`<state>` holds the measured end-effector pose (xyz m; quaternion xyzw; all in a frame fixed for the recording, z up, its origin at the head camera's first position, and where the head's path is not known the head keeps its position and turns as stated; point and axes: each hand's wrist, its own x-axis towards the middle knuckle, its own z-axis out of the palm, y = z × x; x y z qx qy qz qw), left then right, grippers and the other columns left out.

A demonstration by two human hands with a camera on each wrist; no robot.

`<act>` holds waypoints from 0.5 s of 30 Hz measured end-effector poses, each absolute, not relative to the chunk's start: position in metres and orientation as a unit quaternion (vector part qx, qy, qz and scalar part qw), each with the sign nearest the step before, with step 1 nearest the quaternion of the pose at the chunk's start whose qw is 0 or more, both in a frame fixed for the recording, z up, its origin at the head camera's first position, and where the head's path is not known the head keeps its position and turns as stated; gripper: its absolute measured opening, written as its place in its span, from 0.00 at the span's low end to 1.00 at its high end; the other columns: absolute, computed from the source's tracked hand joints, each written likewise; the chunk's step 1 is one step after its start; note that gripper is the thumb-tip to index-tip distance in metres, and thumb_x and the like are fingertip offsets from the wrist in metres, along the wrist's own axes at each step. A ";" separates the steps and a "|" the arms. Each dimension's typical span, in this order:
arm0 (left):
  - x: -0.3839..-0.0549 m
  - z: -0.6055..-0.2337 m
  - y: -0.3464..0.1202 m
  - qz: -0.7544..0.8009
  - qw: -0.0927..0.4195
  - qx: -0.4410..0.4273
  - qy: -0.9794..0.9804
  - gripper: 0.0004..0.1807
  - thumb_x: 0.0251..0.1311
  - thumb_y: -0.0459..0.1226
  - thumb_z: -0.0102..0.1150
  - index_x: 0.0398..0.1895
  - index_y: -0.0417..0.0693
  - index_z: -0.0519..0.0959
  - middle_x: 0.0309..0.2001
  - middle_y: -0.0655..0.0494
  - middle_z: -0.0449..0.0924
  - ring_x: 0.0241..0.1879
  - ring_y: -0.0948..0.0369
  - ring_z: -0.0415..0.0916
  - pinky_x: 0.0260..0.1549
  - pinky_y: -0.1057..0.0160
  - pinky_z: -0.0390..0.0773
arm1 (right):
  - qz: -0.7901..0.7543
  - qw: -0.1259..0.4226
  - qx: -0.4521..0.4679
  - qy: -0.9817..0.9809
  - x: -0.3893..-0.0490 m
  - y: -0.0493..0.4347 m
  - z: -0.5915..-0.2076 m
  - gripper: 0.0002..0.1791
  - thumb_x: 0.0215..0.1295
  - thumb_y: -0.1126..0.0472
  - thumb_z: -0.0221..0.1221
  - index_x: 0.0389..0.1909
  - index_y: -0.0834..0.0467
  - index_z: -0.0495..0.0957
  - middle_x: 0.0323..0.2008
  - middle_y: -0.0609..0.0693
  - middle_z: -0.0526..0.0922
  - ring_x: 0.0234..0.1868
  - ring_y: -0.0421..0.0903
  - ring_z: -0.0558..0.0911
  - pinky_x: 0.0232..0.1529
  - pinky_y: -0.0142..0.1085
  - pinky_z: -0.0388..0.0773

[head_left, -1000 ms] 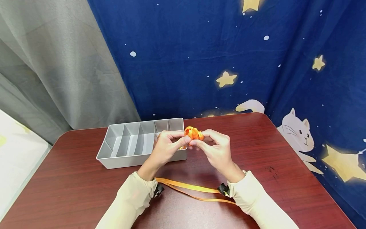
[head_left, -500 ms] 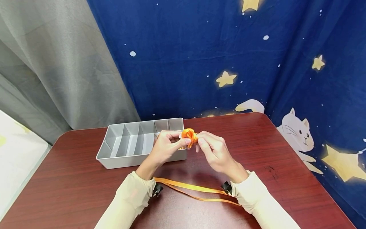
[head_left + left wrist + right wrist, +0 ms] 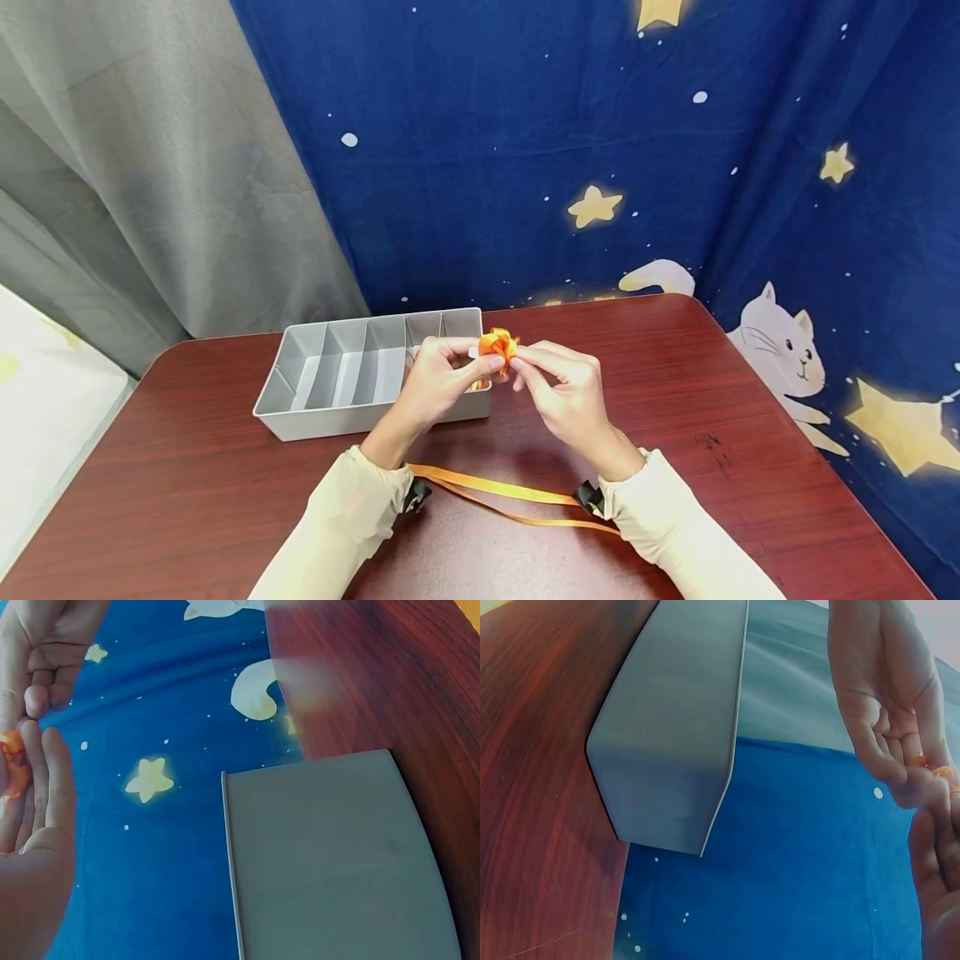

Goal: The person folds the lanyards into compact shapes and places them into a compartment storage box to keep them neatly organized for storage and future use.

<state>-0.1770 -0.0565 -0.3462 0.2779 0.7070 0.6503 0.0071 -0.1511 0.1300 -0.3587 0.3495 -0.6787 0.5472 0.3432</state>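
In the head view a bunched, looped orange ribbon (image 3: pixel 497 342) is held up in front of the tray's right end. My left hand (image 3: pixel 435 379) pinches its left side between thumb and fingers. From the other side my right hand (image 3: pixel 566 387) pinches the ribbon's right edge, fingertips close to the left ones. A small white bit shows beside the left fingertips; what it is I cannot tell. Only an orange patch of the ribbon (image 3: pixel 15 765) appears at the edge of the left wrist view. Fingers mostly cover the ribbon (image 3: pixel 943 774) in the right wrist view.
A grey divided tray (image 3: pixel 322 421) stands behind the left hand, orange and yellow bits in its right end. Two long strips of orange ribbon (image 3: pixel 495 486) lie across the red-brown table (image 3: pixel 187 500) under the wrists. Curtains (image 3: pixel 487 167) hang behind the table.
The right hand moved slightly right and down, then came back up and left, shifting its pinch on the ribbon. The bunched ribbon turned and its loops changed shape. The left hand kept hold.
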 end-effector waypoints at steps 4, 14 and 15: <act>-0.177 -0.347 -0.056 0.657 0.016 0.274 0.702 0.11 0.61 0.28 0.65 0.44 0.28 0.83 0.34 0.40 0.87 0.35 0.47 0.87 0.38 0.49 0.83 | 0.545 0.353 0.326 -0.687 -0.151 0.128 -0.359 0.11 0.51 0.79 0.69 0.36 0.67 0.86 0.26 0.53 0.84 0.24 0.44 0.82 0.32 0.27 0.80; -0.179 -0.351 -0.060 0.692 0.048 0.269 0.668 0.14 0.63 0.29 0.64 0.46 0.23 0.81 0.37 0.30 0.84 0.33 0.57 0.87 0.40 0.54 0.84 | 0.556 0.348 0.295 -0.695 -0.152 0.125 -0.360 0.09 0.50 0.76 0.71 0.32 0.62 0.86 0.25 0.50 0.83 0.21 0.41 0.79 0.24 0.26 0.77; -0.179 -0.352 -0.061 0.697 0.051 0.266 0.664 0.14 0.63 0.29 0.63 0.46 0.23 0.80 0.37 0.29 0.83 0.32 0.59 0.86 0.40 0.57 0.84 | 0.561 0.340 0.294 -0.695 -0.152 0.125 -0.360 0.09 0.51 0.76 0.71 0.32 0.62 0.86 0.24 0.50 0.83 0.20 0.41 0.78 0.23 0.27 0.76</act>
